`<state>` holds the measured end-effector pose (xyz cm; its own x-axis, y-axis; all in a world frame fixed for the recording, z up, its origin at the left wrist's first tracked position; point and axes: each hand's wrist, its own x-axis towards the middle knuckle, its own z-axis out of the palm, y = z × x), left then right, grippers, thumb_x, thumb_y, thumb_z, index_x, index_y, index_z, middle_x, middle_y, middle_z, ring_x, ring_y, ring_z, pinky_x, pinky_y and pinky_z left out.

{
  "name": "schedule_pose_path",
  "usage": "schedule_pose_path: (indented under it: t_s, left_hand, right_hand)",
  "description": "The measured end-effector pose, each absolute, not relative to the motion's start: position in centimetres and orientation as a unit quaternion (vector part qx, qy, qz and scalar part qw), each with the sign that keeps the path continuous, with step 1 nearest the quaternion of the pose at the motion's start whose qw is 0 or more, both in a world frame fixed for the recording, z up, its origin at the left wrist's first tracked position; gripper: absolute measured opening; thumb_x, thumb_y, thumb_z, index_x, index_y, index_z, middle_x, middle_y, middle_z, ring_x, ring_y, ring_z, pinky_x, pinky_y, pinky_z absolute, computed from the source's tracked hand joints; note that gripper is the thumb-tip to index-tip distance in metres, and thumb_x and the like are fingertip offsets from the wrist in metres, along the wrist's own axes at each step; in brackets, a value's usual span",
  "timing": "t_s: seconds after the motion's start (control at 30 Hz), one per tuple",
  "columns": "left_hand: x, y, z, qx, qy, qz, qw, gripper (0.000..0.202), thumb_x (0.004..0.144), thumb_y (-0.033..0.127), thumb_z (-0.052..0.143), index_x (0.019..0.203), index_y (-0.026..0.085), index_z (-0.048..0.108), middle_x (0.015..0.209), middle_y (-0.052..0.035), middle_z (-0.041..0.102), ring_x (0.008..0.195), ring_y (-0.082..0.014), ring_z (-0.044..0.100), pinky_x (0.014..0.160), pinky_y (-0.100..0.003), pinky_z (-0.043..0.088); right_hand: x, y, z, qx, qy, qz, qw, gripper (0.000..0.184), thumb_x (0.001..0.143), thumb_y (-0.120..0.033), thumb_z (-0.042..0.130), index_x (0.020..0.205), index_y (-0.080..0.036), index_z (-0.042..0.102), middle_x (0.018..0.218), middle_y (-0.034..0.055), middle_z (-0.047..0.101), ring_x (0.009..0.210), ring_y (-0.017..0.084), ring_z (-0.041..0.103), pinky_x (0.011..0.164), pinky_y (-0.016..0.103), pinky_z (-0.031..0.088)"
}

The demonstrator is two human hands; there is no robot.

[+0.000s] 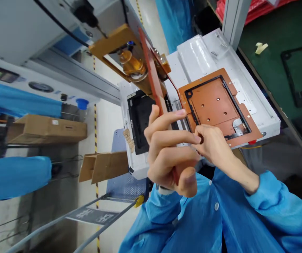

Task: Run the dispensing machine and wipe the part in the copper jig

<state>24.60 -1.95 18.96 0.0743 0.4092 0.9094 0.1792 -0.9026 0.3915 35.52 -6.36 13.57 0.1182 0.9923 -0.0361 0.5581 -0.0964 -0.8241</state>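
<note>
In the head view, my left hand (172, 151) is wrapped round the edge of a raised orange-brown plate (154, 75), which stands steeply tilted. An orange-brown fixture (214, 105) lies flat on the white machine bed, with a thin black frame (228, 90) set in it. My right hand (215, 142) is closed in a pinch at the fixture's near left corner, close to my left fingertips. What those pinched fingers hold, if anything, is hidden. A silvery patch (237, 127) shows inside the frame's near right corner.
Left of the raised plate, a black tray-like part (140, 123) lies on the white bed (268, 121). An amber bracket with a cylinder (131, 63) hangs above. Cardboard boxes (111, 165) and a cart handle (61, 223) stand left. Another black frame (295, 77) lies on the green surface at right.
</note>
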Motion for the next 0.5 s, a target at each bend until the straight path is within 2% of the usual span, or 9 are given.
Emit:
schedule_pose_path:
  t_s: [0.1,0.17,0.3,0.4,0.5]
  left_hand:
    - [24.4,-1.9,18.6,0.73,0.22,0.644,0.059,0.048,0.11,0.049,0.047,0.067,0.029,0.049,0.061,0.0007,0.052,0.097,-0.0272,0.078,0.12,-0.059,0.059]
    - [24.1,-1.8,18.4,0.733,0.27,0.623,0.044,0.049,0.107,0.056,0.052,0.067,0.028,0.048,0.059,0.0006,0.047,0.095,-0.0302,0.078,0.117,-0.066,0.059]
    - [23.5,-2.0,18.6,0.755,0.358,0.546,0.06,0.044,0.096,0.052,0.071,0.067,0.028,0.049,0.064,0.0003,0.052,0.099,-0.0337,0.077,0.119,-0.071,0.056]
    - [22.9,-2.8,19.6,0.781,0.384,0.479,0.118,0.035,0.094,0.047,0.075,0.074,0.028,0.054,0.074,-0.0007,0.062,0.107,-0.0352,0.076,0.118,-0.071,0.057]
    - [22.4,-4.0,20.6,0.786,0.392,0.453,0.151,0.031,0.093,0.045,0.077,0.078,0.028,0.056,0.08,-0.0011,0.065,0.113,-0.0359,0.076,0.115,-0.07,0.06]
  right_hand:
    - [35.6,-7.3,13.2,-0.659,-0.551,0.369,0.356,0.024,0.089,-0.006,0.072,0.074,-0.02,0.058,0.077,-0.0013,0.067,0.072,0.014,0.058,0.072,0.029,0.036]
    - [36.0,-7.6,13.1,-0.64,-0.535,0.414,0.365,0.025,0.093,-0.009,0.074,0.074,-0.02,0.061,0.072,-0.0019,0.068,0.068,0.014,0.059,0.07,0.028,0.037]
    - [37.3,-8.7,13.2,-0.602,-0.519,0.457,0.399,0.02,0.095,-0.016,0.08,0.079,-0.02,0.068,0.072,-0.0019,0.071,0.065,0.013,0.06,0.066,0.028,0.038]
    - [38.5,-10.6,13.2,-0.581,-0.452,0.503,0.452,0.023,0.099,-0.034,0.082,0.084,-0.02,0.071,0.073,-0.001,0.071,0.061,0.012,0.058,0.059,0.027,0.039]
    - [39.1,-12.7,12.9,-0.535,-0.343,0.588,0.5,0.036,0.099,-0.053,0.084,0.09,-0.021,0.071,0.072,-0.0003,0.07,0.058,0.012,0.056,0.054,0.026,0.04]
